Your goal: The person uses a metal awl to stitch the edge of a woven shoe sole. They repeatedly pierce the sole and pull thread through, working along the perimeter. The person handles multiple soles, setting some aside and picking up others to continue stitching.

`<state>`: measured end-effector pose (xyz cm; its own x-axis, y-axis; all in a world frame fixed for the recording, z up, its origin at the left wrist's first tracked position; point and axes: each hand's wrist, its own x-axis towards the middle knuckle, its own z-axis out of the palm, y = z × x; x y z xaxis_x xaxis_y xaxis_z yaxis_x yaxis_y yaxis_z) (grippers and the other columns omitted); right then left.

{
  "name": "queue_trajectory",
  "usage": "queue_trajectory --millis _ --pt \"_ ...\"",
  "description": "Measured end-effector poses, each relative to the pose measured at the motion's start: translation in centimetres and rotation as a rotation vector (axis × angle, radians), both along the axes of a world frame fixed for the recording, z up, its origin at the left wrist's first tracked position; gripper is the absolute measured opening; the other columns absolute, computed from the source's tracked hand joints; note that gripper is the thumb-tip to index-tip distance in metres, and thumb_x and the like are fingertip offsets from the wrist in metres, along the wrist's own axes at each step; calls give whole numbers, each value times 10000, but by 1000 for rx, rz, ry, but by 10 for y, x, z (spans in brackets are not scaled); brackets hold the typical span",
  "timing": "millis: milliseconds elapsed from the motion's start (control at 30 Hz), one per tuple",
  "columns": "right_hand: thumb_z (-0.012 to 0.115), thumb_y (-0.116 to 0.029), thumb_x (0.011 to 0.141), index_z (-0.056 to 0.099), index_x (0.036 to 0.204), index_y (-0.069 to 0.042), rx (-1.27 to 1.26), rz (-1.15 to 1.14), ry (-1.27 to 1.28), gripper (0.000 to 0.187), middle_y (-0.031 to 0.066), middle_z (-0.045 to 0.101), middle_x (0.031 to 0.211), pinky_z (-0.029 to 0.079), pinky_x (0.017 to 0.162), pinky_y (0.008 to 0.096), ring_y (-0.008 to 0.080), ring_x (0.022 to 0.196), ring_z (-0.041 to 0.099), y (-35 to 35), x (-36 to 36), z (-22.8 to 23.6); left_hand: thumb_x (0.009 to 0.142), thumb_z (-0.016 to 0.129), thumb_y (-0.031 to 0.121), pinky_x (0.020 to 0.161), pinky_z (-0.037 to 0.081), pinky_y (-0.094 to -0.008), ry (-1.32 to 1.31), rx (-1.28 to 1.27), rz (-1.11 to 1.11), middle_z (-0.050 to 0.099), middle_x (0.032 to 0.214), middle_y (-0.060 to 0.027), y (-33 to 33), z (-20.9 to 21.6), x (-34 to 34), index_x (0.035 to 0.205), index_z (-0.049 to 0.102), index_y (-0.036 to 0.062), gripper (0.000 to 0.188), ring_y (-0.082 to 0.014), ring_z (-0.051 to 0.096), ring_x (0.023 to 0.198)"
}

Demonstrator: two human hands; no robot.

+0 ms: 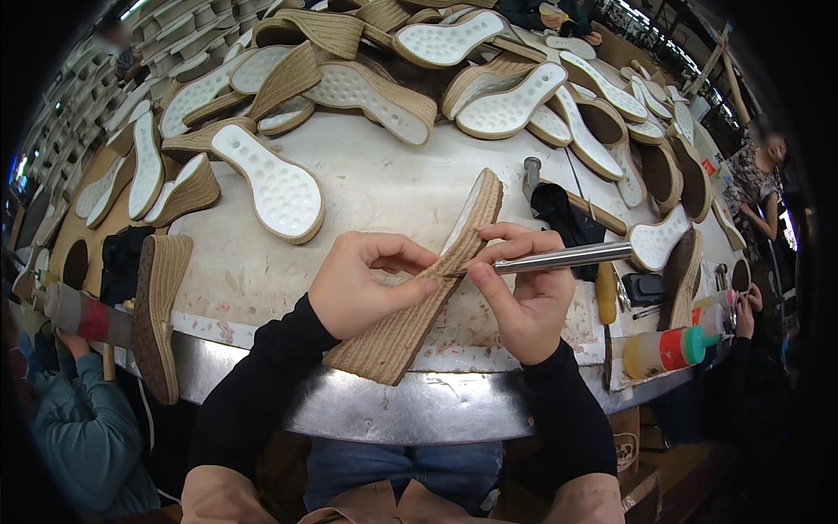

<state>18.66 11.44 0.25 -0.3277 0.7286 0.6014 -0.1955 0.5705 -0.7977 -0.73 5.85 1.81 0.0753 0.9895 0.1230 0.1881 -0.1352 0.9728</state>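
Between my hands a rope-wrapped wedge shoe sole (384,345) is tilted, its thick heel end low by the table's front edge and its toe pointing up and away. My left hand (371,281) is closed on its near side, thumb and fingers pinching the woven edge. In my right hand (524,284) is a slim metal tool with a round silver handle (567,258). The tool's tip meets the rope edge near my left thumb; the exact tip shape is hidden. My right fingers also rest against the sole.
Many wedge soles with white dimpled tops (272,188) are heaped at the back. A hammer (572,196) lies right of centre. Glue bottles (668,349) stand or lie at the right edge. Another sole (161,310) leans at the left edge. Other people work on both sides.
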Motion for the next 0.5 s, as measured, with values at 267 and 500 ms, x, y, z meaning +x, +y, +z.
queue_trajectory --millis 267,500 --pt "707 43 763 505 945 -28 134 -38 -67 281 105 632 867 455 852 325 225 1001 587 -1 -3 -1 790 638 98 721 464 -225 5 -55 -23 664 823 -39 2 -3 1 996 669 -24 241 -73 567 719" --pt "726 14 753 502 917 -67 466 -67 -150 289 65 649 790 453 828 390 275 930 633 1 -4 4 801 630 99 724 479 -235 -71 -66 -57 663 841 -48 3 -6 2 1014 647 -40 255 -68 581 747"
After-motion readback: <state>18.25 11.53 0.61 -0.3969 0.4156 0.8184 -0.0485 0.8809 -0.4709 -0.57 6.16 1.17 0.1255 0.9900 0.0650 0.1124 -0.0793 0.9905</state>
